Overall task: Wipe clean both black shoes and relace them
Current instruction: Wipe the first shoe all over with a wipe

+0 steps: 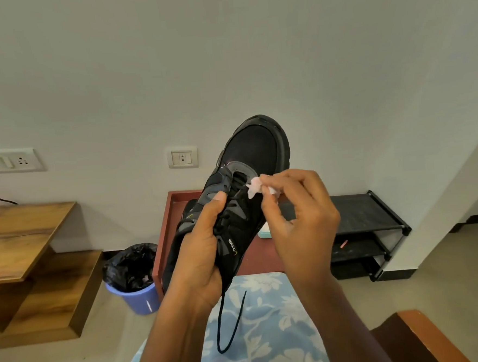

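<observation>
From the head camera, the left hand [200,254] grips a black mesh sports shoe [254,151] around its middle. The fingers are curled under the sole and the thumb presses on the lace area. The shoe is held up in the air, toe pointing up and away, above a red-brown tray-like table [165,222]. The right hand [300,219] pinches a small crumpled pinkish-white wipe [255,186] between thumb and fingertips, and the wipe touches the shoe beside the top eyelets. A loose black lace [232,322] hangs from the shoe over the blue floral cloth [265,334] on the person's lap. A purple bucket lined with a black bag [131,276] stands on the floor to the left, and a black shoe rack [364,214] stands to the right.
</observation>
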Demonstrator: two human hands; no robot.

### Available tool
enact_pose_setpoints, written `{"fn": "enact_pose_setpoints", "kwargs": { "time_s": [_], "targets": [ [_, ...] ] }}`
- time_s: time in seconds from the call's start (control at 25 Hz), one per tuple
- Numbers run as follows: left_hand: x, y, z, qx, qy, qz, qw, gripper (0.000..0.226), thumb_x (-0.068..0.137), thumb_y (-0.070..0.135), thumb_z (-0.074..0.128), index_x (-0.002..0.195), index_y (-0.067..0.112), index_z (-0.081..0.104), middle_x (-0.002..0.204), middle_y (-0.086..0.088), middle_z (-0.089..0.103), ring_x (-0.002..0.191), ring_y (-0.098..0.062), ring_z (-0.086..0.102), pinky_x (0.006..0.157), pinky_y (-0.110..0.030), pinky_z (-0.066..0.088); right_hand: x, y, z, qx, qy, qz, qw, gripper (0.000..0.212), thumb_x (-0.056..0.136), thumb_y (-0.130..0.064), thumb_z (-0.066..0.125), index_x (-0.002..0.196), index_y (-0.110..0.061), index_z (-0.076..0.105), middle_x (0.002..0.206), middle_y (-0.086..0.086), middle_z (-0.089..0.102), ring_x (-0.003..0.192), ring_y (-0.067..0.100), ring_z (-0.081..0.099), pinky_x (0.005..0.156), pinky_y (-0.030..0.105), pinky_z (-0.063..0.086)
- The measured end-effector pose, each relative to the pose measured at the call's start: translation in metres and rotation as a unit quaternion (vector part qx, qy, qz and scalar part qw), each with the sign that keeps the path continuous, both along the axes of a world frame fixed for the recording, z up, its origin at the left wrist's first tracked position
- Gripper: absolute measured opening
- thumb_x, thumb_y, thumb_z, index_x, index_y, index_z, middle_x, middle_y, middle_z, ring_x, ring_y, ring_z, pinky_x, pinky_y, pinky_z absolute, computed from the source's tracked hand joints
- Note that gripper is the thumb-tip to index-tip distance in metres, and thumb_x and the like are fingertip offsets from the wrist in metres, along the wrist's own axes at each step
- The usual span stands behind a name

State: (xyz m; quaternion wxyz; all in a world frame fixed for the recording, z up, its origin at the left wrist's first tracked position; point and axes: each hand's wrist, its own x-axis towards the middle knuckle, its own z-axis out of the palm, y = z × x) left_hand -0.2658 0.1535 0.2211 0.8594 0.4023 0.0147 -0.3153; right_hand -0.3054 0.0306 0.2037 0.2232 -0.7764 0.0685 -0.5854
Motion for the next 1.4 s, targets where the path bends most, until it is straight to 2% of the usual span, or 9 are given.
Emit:
{"fn": "enact_pose_setpoints", "kwargs": {
  "time_s": [0.2,0.48,0.64,0.72,0.92,1.04,1.2,1.28,1.4],
  "targets": [
    [0.003,0.003,-0.005,0.032,-0.006,0.01,0.999,0.041,0.078,0.038,0.071,0.108,0.01,0.073,0.108,-0.02,0.073,0.104,-0.035,0.07,0.103,-0.053,0.047,-0.008,0.02,-0.02,-0.004,0.045,0.084,0.995,0.018,0.089,0.0,0.072,0.105,-0.006,0.077,0.103,0.005,0.07,0.095,0.014,0.066,0.081,0.022,0.056],
    [0.003,0.0,-0.006,0.065,-0.017,0.011,0.998,0.036,0.086,0.038,0.068,0.11,0.012,0.072,0.101,-0.018,0.075,0.09,-0.033,0.071,0.086,-0.042,0.053,-0.005,-0.009,-0.002,0.023,-0.014,0.017,0.999,0.015,0.086,0.001,0.075,0.1,-0.005,0.078,0.098,0.006,0.071,0.09,0.017,0.067,0.078,0.024,0.056],
    [0.007,0.007,-0.007,0.011,0.024,-0.024,0.999,0.036,0.088,0.038,0.065,0.105,0.008,0.076,0.106,-0.021,0.073,0.091,-0.033,0.072,0.098,-0.046,0.051,-0.016,0.01,-0.025,0.029,0.029,0.085,0.996,0.019,0.086,0.005,0.074,0.102,-0.005,0.077,0.101,0.004,0.07,0.097,0.017,0.069,0.081,0.032,0.059],
    [0.011,0.008,-0.009,-0.016,0.039,-0.038,0.998,0.036,0.09,0.037,0.063,0.099,0.006,0.078,0.106,-0.021,0.073,0.086,-0.031,0.074,0.093,-0.044,0.054,-0.019,0.013,-0.028,0.031,0.043,0.093,0.994,0.02,0.086,0.004,0.074,0.102,-0.006,0.078,0.101,0.003,0.071,0.097,0.016,0.069,0.081,0.033,0.059],
    [0.018,0.007,-0.017,-0.034,0.049,-0.066,0.996,0.036,0.091,0.038,0.062,0.11,0.011,0.076,0.116,-0.018,0.071,0.093,-0.032,0.072,0.106,-0.052,0.044,-0.005,-0.019,0.011,0.042,0.01,0.045,0.998,0.013,0.089,-0.004,0.074,0.101,-0.009,0.077,0.097,0.003,0.071,0.087,0.011,0.066,0.074,0.024,0.058],
    [0.02,0.008,-0.018,-0.047,0.056,-0.076,0.994,0.035,0.091,0.037,0.062,0.111,0.012,0.076,0.116,-0.017,0.071,0.097,-0.033,0.071,0.109,-0.055,0.04,-0.004,-0.024,0.013,0.045,0.006,0.041,0.998,0.013,0.091,-0.009,0.075,0.103,-0.009,0.077,0.099,0.002,0.072,0.088,0.012,0.067,0.073,0.028,0.059],
    [0.022,0.01,-0.019,-0.087,0.076,-0.09,0.989,0.04,0.093,0.038,0.059,0.115,0.008,0.073,0.123,-0.018,0.067,0.111,-0.031,0.066,0.102,-0.05,0.048,-0.019,-0.001,-0.027,0.045,0.023,0.082,0.995,0.017,0.089,0.0,0.073,0.105,-0.004,0.075,0.101,0.005,0.072,0.095,0.017,0.068,0.075,0.035,0.06],
    [0.023,0.01,-0.021,-0.087,0.073,-0.095,0.989,0.04,0.092,0.038,0.059,0.111,0.007,0.075,0.119,-0.019,0.069,0.102,-0.032,0.07,0.094,-0.049,0.053,-0.024,0.004,-0.036,0.048,0.027,0.082,0.995,0.017,0.089,-0.002,0.072,0.105,-0.003,0.076,0.102,0.004,0.072,0.098,0.018,0.069,0.077,0.036,0.06],
    [0.024,0.008,-0.024,-0.074,0.062,-0.102,0.99,0.041,0.092,0.04,0.06,0.118,0.01,0.072,0.123,-0.018,0.067,0.105,-0.034,0.067,0.106,-0.056,0.043,-0.013,-0.012,-0.018,0.035,0.03,0.054,0.997,0.017,0.088,0.0,0.074,0.103,-0.007,0.077,0.099,0.002,0.072,0.092,0.019,0.068,0.075,0.036,0.058]
  ]
}}
